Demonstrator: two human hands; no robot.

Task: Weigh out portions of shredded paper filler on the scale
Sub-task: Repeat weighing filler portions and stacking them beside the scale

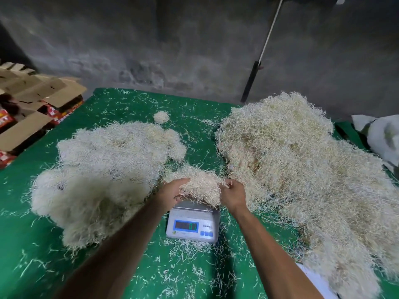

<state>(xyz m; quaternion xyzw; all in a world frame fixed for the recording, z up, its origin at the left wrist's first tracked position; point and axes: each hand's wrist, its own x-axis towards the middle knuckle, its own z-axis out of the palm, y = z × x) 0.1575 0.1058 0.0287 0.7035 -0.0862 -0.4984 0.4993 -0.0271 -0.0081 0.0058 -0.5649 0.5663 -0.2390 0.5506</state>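
A small white digital scale (192,225) sits on the green cloth in front of me, its display lit. Over its platform I hold a clump of shredded paper filler (199,186) between both hands. My left hand (172,192) grips the clump's left side and my right hand (232,194) grips its right side. The clump hides most of the platform, and whether it rests on the platform is unclear. A large heap of filler (291,160) lies to the right. A flatter pile of rounded clumps (103,171) lies to the left.
A green cloth (140,272) covers the table, strewn with loose paper strands. A tiny filler clump (161,116) sits far back. Cardboard boxes (32,104) are stacked off the left edge. A white sack (382,134) lies at the right, and a grey wall stands behind.
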